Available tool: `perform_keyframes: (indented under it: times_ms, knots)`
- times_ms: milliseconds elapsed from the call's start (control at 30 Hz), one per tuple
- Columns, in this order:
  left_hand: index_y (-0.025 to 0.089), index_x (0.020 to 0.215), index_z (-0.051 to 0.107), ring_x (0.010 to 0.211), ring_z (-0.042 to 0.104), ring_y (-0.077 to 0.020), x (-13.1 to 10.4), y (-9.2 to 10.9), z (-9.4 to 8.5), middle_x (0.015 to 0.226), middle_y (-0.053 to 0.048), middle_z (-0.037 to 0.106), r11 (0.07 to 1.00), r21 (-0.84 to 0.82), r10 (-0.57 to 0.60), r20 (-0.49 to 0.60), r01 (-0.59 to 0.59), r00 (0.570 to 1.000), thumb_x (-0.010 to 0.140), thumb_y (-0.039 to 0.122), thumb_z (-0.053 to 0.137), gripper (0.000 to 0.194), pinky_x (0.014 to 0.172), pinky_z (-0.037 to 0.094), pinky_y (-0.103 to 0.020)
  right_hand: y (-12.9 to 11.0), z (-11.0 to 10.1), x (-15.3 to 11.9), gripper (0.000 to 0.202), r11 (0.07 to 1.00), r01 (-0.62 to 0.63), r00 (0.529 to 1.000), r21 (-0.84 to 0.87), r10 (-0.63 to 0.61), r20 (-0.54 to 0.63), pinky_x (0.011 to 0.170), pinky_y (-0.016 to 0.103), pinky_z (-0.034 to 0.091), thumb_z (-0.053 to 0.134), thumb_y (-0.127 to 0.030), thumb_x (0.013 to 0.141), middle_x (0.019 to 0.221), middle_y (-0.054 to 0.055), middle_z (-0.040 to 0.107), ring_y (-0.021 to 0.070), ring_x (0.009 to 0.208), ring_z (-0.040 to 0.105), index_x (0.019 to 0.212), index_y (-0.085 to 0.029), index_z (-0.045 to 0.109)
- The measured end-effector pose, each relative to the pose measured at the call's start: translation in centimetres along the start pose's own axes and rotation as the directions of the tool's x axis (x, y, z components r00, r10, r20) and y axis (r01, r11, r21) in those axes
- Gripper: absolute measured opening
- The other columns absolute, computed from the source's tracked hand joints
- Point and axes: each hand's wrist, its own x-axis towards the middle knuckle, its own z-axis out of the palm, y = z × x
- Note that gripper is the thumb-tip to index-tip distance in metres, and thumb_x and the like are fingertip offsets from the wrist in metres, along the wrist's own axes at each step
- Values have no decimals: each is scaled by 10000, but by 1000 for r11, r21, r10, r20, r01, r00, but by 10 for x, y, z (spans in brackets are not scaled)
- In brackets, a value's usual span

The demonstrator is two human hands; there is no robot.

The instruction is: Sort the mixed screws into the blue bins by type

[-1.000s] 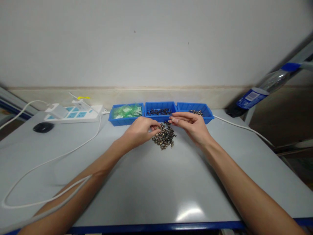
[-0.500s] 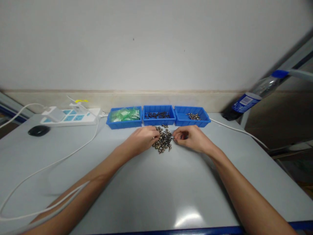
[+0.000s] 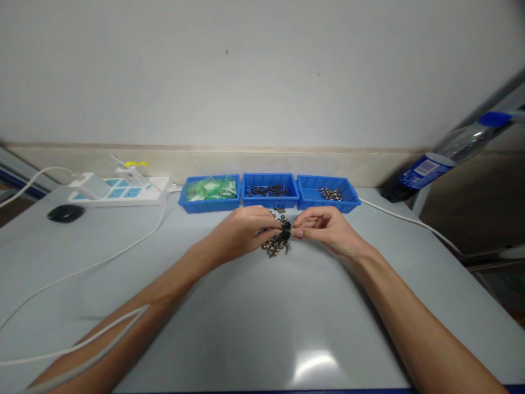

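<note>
shiny metal screws [image 3: 275,250], smooth plastic bins [image 3: 269,203], glossy smooth tabletop [image 3: 246,312], matt wall [image 3: 266,98].

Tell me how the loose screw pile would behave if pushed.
The screw pile would probably spread, being many small separate pieces heaped without a container. Strays may slide or roll on the smooth, shiny tabletop. Their metallic glint suggests stiff, sturdy pieces.

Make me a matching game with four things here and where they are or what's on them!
1. Pile of screws
2. Green packets
3. Rounded black object
4. Bottle

A. In the leftmost blue tray
B. Has a blue cap
C. Between the left hand and right hand
D. In front of the white power strip

Right pairs: 1-C, 2-A, 3-D, 4-B
</note>
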Motion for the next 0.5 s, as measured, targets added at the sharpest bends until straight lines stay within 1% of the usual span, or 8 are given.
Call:
perform_keyframes:
  times_ms: [100,167,200,267,333,400,467,500]
  knots:
    - [172,944,749,829,667,-166,0,-3,0,862,-61,727,998,56,-8,31,6,999,947,182,598,152,762,508,-281,-1,3,2,240,999,-10,1000,43,10,1,654,283,580,909,-294,628,699,34,761,151,635,710,780,-189,757]
    - [176,944,749,826,665,-175,-1,-8,1,862,-59,723,990,136,-45,76,34,996,938,161,591,159,749,505,-287,-4,3,6,239,1000,6,1000,22,-5,-19,659,302,581,904,-305,631,682,36,755,160,631,707,776,-188,754]
    - [175,940,748,834,666,-181,-2,-11,2,870,-61,722,983,178,-73,108,53,992,931,147,590,160,749,506,-292,-6,2,10,240,1000,26,999,1,-26,-45,661,308,580,904,-308,630,678,35,751,160,625,701,772,-186,754]
    - [171,911,742,858,664,-194,-2,-15,4,885,-64,717,966,244,-125,169,82,978,914,135,600,146,759,506,-303,-10,1,20,243,995,92,986,-40,-96,-137,674,317,581,906,-316,624,674,30,744,157,619,691,764,-186,755]
    - [168,890,733,890,656,-205,-3,-18,6,902,-66,711,955,281,-154,207,92,966,908,144,610,127,782,503,-311,-14,0,31,260,985,159,949,-65,-170,-267,719,345,593,904,-344,624,708,36,751,176,662,707,778,-192,759]
    - [163,872,725,906,642,-214,-2,-17,7,900,-70,702,946,308,-175,216,103,961,914,154,600,132,790,497,-318,-17,-1,40,310,979,183,901,-94,-205,-383,787,384,603,909,-368,605,784,50,772,212,754,732,823,-199,768]
    - [158,869,722,913,628,-221,-1,-14,8,894,-78,693,934,336,-201,213,121,956,927,153,573,159,788,489,-323,-19,0,44,349,973,196,861,-118,-229,-454,834,407,604,918,-371,579,838,57,782,234,812,740,847,-201,773]
    - [155,869,720,914,621,-223,-1,-13,8,893,-82,690,928,350,-211,210,128,955,933,152,562,171,785,485,-324,-19,0,44,348,971,204,849,-124,-238,-471,842,410,604,915,-372,583,844,57,783,237,817,742,851,-202,772]
